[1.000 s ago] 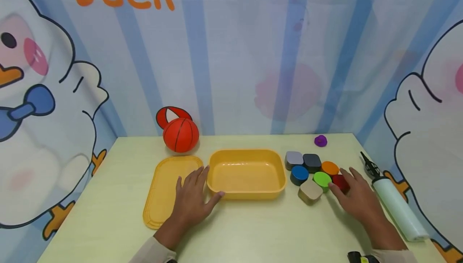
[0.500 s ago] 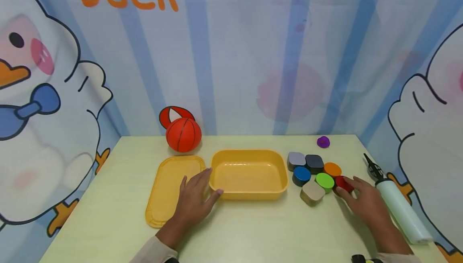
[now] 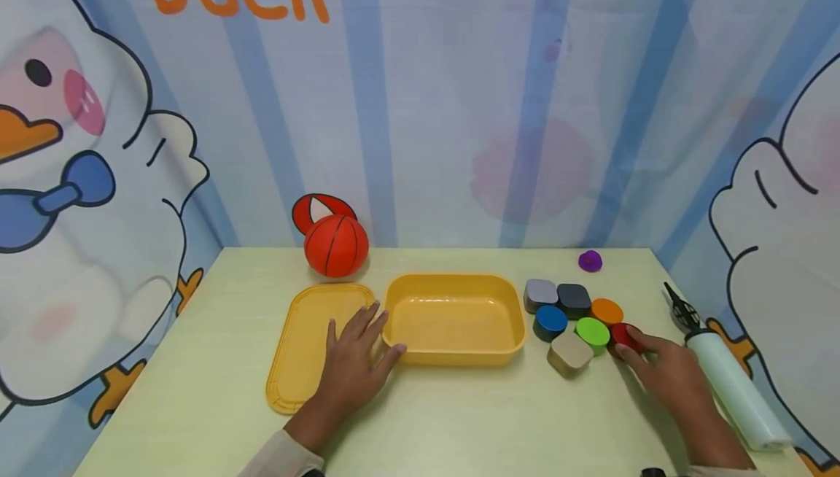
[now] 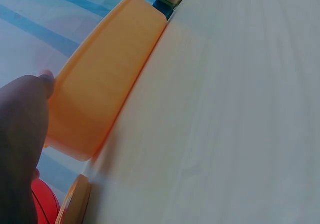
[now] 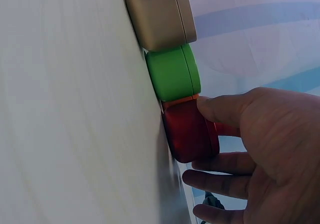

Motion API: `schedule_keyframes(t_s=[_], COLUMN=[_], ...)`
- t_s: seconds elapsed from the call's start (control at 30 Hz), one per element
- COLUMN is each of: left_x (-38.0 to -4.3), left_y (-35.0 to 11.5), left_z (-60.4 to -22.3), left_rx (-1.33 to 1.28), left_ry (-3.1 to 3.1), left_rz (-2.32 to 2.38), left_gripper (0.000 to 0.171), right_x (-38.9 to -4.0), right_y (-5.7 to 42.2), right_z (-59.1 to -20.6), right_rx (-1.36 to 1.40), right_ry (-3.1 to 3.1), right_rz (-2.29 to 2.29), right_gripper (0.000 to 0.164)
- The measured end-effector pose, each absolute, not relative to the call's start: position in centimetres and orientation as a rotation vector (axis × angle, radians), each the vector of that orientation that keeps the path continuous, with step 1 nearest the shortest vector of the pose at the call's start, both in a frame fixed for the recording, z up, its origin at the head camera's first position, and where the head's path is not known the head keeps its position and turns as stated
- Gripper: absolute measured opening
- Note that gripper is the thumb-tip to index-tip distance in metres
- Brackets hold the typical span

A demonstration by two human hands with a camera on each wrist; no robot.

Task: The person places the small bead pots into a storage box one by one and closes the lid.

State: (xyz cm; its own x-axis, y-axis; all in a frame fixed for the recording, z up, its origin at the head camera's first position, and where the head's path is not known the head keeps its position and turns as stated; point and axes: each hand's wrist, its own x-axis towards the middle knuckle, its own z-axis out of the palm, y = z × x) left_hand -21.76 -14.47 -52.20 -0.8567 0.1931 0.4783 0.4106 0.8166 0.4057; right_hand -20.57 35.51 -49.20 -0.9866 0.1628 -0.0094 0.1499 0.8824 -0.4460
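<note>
My right hand (image 3: 669,371) pinches a small round red tin (image 5: 191,131) between thumb and fingers; the tin stands on the table beside a green tin (image 3: 593,334) and an orange tin (image 3: 607,312). Also in this cluster are a beige tin (image 3: 569,354), a blue tin (image 3: 550,322), a grey tin (image 3: 541,293) and a black tin (image 3: 574,300). My left hand (image 3: 354,364) is at the left end of a yellow rectangular box (image 3: 453,357), its thumb at the rim and its fingers spread. Beneath that hand lies a flat yellow lid (image 3: 298,346), partly hidden.
A red ball (image 3: 337,246) with basketball lines and a red-and-white piece (image 3: 315,208) stand at the back left. At the back right lies a small purple object (image 3: 590,261). A pale green hand pump (image 3: 738,389) with a black nozzle lies along the right edge.
My right hand has come down onto the red tin, and its thumb and fingers have closed around it. The left hand stays by the box. The view has shifted slightly.
</note>
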Motion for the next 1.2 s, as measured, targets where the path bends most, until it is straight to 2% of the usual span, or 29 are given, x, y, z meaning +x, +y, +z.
schedule_keyframes(t_s=[0.27, 0.6, 1.2], left_x=[-21.5, -21.8, -21.5], left_y=[-14.3, -14.4, -14.5], left_z=[-51.7, -51.6, -51.5], left_rx=[-0.44, -0.437, -0.43], left_ry=[-2.637, -2.655, -2.655], left_rz=[-0.691, -0.586, -0.635], left_gripper=[0.069, 0.068, 0.067], right_x=[-20.7, -20.4, -19.3], right_y=[35.5, 35.0, 35.1], right_z=[-49.4, -48.8, -48.8], right_rx=[-0.311, -0.31, -0.178], right_ry=[-3.046, -3.002, -2.727], right_rz=[0.725, 0.686, 0.565], right_gripper=[0.067, 0.064, 0.057])
